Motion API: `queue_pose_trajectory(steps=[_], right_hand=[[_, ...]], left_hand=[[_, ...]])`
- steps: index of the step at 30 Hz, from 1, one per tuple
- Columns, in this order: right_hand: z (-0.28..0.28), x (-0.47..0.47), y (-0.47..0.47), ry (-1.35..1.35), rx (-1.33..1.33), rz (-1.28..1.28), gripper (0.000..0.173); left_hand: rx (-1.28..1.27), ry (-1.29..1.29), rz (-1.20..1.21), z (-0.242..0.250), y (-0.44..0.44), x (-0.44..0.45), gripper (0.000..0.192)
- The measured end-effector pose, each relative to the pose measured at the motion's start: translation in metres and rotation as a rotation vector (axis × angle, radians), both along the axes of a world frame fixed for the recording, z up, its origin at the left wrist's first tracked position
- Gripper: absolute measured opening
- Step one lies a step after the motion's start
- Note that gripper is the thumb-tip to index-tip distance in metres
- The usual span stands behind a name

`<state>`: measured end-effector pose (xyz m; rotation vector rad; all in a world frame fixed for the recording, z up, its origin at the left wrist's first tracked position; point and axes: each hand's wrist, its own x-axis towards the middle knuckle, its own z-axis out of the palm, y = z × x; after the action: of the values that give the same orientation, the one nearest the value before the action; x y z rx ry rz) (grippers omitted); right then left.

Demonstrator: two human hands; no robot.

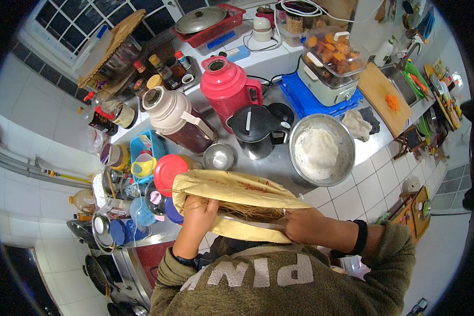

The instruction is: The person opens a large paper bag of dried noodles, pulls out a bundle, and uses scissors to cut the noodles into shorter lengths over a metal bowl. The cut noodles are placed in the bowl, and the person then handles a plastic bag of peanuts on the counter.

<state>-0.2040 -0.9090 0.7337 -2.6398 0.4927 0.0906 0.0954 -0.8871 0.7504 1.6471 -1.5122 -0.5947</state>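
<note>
A yellow paper bag (237, 185) with red print is held in front of my body, its mouth gaping towards me. Thin, dry brownish strands (252, 211), perhaps noodles, show inside it. My left hand (198, 213) grips the left end of the mouth, thumb up, with its fingers partly hidden inside. At the right end, my right hand (306, 225) is closed on the bag's rim. Just beyond the bag, on the metal counter, stand a small steel bowl (218, 157) and a large steel bowl (322, 173) holding pale dough with flour (316, 152).
Behind the bowls stand a black-lidded kettle (252, 126), a pink thermos flask (225, 87) and a cream-and-brown one (177, 118). A food steamer (328, 83) sits on blue cloth. A cutting board (383, 96) carries shredded carrot. Jars, including a red-lidded one (170, 173), crowd the left.
</note>
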Motion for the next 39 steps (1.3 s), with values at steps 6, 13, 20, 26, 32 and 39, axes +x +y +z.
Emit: queue_pose_trajectory(steps=[6, 13, 20, 26, 32, 39], right_hand=[[0.011, 0.012, -0.002, 0.164, 0.090, -0.123, 0.018], [-0.022, 0.045, -0.009, -0.154, -0.017, -0.569, 0.024], [-0.022, 0.039, -0.018, 0.205, 0.171, -0.393, 0.029], [-0.034, 0.042, -0.017, 0.239, 0.187, -0.411, 0.024], [-0.052, 0.048, -0.006, 0.140, -0.017, -0.432, 0.016], [-0.055, 0.056, -0.022, 0.208, 0.131, -0.487, 0.025]], left_hand=[[-0.031, -0.039, -0.009, 0.004, 0.003, -0.003, 0.024], [-0.035, -0.052, 0.019, 0.010, 0.006, -0.018, 0.021], [0.001, 0.004, 0.014, 0.014, 0.021, -0.030, 0.017], [0.040, 0.018, -0.016, 0.017, 0.024, -0.034, 0.017], [-0.003, -0.016, 0.002, 0.014, 0.020, -0.037, 0.017], [0.127, 0.072, 0.052, 0.003, 0.011, -0.028, 0.021]])
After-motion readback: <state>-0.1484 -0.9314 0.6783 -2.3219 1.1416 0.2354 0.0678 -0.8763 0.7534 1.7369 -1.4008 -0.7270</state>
